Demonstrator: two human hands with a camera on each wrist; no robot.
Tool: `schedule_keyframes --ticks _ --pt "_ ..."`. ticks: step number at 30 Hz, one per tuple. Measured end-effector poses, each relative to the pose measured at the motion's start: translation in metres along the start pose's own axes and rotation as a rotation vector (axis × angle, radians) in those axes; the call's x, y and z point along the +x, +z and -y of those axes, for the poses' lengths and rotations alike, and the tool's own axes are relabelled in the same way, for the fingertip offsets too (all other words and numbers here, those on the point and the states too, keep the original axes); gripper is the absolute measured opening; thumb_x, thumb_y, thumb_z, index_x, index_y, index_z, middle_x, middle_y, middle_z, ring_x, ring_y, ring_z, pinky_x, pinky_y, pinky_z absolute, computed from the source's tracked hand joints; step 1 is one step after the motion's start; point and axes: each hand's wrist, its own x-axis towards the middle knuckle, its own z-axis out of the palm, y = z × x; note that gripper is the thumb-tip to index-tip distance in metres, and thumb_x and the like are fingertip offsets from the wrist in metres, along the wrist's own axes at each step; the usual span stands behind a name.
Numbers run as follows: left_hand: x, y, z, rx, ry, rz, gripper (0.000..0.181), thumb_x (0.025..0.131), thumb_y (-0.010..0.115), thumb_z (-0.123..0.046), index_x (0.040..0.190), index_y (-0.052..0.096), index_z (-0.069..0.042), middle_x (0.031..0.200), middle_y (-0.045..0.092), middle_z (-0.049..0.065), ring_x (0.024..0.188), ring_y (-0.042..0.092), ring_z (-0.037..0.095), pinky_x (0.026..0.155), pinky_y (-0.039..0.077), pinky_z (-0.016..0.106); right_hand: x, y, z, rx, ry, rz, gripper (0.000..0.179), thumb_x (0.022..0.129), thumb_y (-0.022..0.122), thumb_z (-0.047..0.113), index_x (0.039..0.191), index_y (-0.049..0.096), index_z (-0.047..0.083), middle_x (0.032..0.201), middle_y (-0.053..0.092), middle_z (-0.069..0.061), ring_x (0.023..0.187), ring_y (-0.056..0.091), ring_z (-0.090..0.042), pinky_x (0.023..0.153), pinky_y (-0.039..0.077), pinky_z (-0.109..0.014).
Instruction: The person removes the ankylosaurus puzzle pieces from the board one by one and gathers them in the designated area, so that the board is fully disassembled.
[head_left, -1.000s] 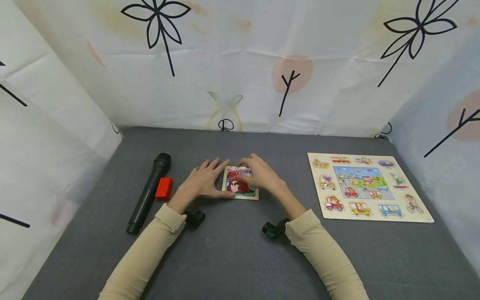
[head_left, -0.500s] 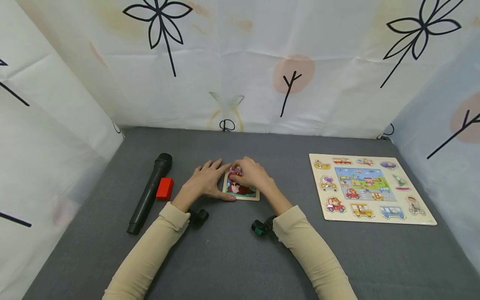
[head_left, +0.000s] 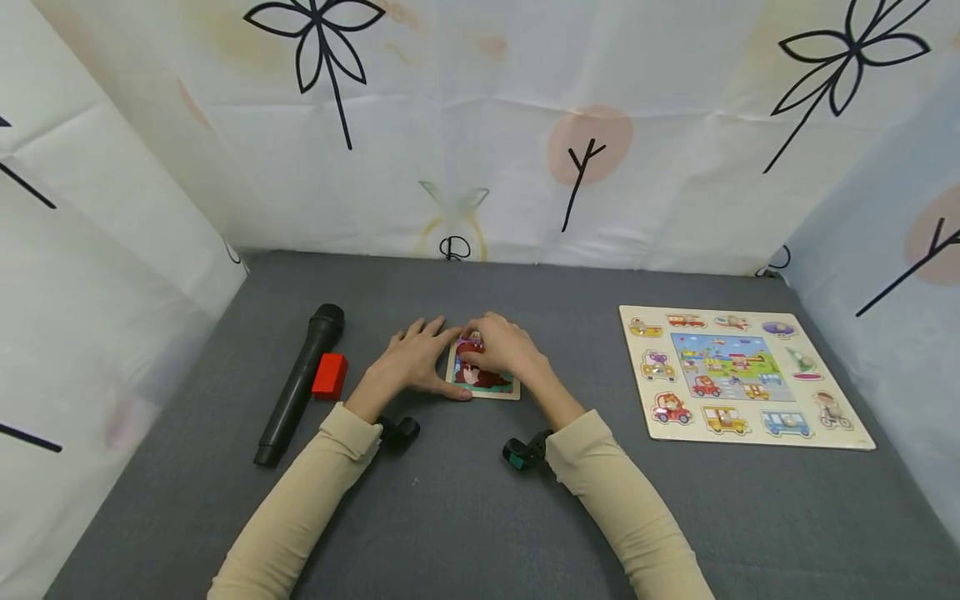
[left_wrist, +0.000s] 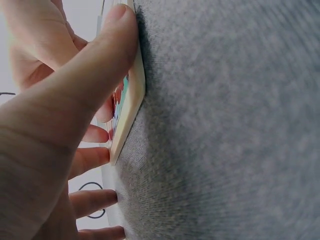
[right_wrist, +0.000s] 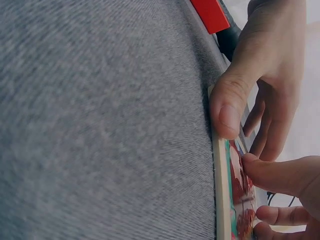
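A small wooden picture puzzle point(head_left: 487, 382) with a red-brown dinosaur lies flat on the table between the hands. My left hand point(head_left: 408, 362) spreads its fingers along the puzzle's left side; the thumb point(left_wrist: 117, 35) rests on its near edge, and a fingertip touches a corner. Over the upper part of the picture, my right hand point(head_left: 506, 346) bends its thumb and fingers around the dinosaur's head piece point(head_left: 472, 344). Its thumb point(right_wrist: 255, 170) and fingertips touch the picture in the right wrist view. The hand hides the puzzle's upper right.
To the left lie a black microphone point(head_left: 300, 383) and a red block point(head_left: 330, 377) beside it. A larger wooden puzzle board point(head_left: 637, 417) with vehicle pictures lies at the right. White patterned cloth point(head_left: 495, 183) stands along the back and sides of the grey table point(head_left: 465, 517).
My right hand has shifted left and a little nearer over the dinosaur's head, its fingers drawn closer together. The left hand stays at the puzzle's left side.
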Motion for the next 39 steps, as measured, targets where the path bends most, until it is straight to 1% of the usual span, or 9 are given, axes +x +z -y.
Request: schedule_keyframes --ticks 8,15,21,24,28,31,36,39 --pt "0.0011 0.0013 -0.0006 -0.017 -0.019 0.019 0.111 0.077 0.078 -0.07 0.164 0.027 -0.02 0.171 0.018 0.019 0.155 0.017 0.051 0.118 0.024 0.073 0.0011 -0.0022 0.0021 0.002 0.003 0.03 0.041 0.099 0.069 0.033 0.133 0.066 0.011 0.135 0.06 -0.014 0.121 0.059 -0.031 0.103 0.049 -0.053" --pt "0.0019 0.0024 -0.0014 -0.022 -0.023 0.006 0.112 0.078 0.077 -0.069 0.164 0.026 -0.021 0.171 0.017 0.019 0.156 0.016 0.051 0.118 0.023 0.073 0.0018 -0.0019 0.0046 0.028 0.018 0.003 0.039 0.097 0.072 0.03 0.13 0.069 0.009 0.134 0.062 -0.015 0.115 0.063 -0.032 0.095 0.054 -0.049" --pt "0.001 0.0032 -0.0005 -0.038 -0.029 0.01 0.112 0.078 0.079 -0.067 0.164 0.026 -0.02 0.172 0.016 0.018 0.156 0.015 0.05 0.12 0.021 0.072 0.0019 -0.0023 0.0033 0.028 0.012 -0.001 0.039 0.096 0.073 0.031 0.13 0.07 0.012 0.14 0.062 -0.015 0.124 0.061 -0.033 0.1 0.053 -0.051" --pt "0.0019 0.0037 -0.0001 -0.047 -0.03 0.016 0.112 0.078 0.08 -0.066 0.164 0.025 -0.019 0.172 0.015 0.018 0.156 0.014 0.051 0.12 0.02 0.072 0.0024 -0.0026 0.002 0.03 0.005 0.011 0.039 0.097 0.073 0.03 0.131 0.069 0.011 0.14 0.061 -0.015 0.125 0.06 -0.033 0.103 0.051 -0.053" --pt "0.003 0.0033 -0.0006 -0.05 -0.031 0.021 0.113 0.077 0.079 -0.067 0.164 0.025 -0.019 0.172 0.015 0.018 0.156 0.013 0.051 0.12 0.019 0.072 0.003 -0.0024 0.0009 0.036 -0.001 0.02 0.04 0.098 0.071 0.029 0.131 0.066 0.009 0.135 0.061 -0.015 0.121 0.059 -0.031 0.105 0.047 -0.055" --pt "0.0031 0.0024 -0.0011 -0.043 -0.034 0.02 0.113 0.077 0.079 -0.068 0.164 0.025 -0.02 0.172 0.015 0.017 0.156 0.013 0.051 0.12 0.02 0.073 0.0036 -0.0016 0.0004 0.043 -0.002 0.025 0.04 0.098 0.07 0.029 0.132 0.064 0.008 0.133 0.059 -0.015 0.118 0.058 -0.029 0.104 0.047 -0.055" --pt "0.0034 0.0026 -0.0011 -0.042 -0.042 0.024 0.113 0.077 0.079 -0.069 0.164 0.025 -0.02 0.172 0.015 0.016 0.156 0.013 0.051 0.119 0.019 0.073 0.0049 0.001 -0.0002 0.061 0.031 0.047 0.042 0.099 0.069 0.03 0.136 0.061 0.01 0.136 0.055 -0.016 0.116 0.058 -0.029 0.101 0.047 -0.054" --pt "0.0035 0.0035 -0.0007 -0.047 -0.045 0.029 0.113 0.076 0.079 -0.069 0.164 0.025 -0.021 0.172 0.014 0.016 0.157 0.012 0.051 0.12 0.019 0.073 0.0048 0.0021 0.0006 0.066 0.054 0.054 0.043 0.099 0.068 0.031 0.136 0.06 0.012 0.137 0.053 -0.016 0.111 0.059 -0.031 0.098 0.05 -0.054"
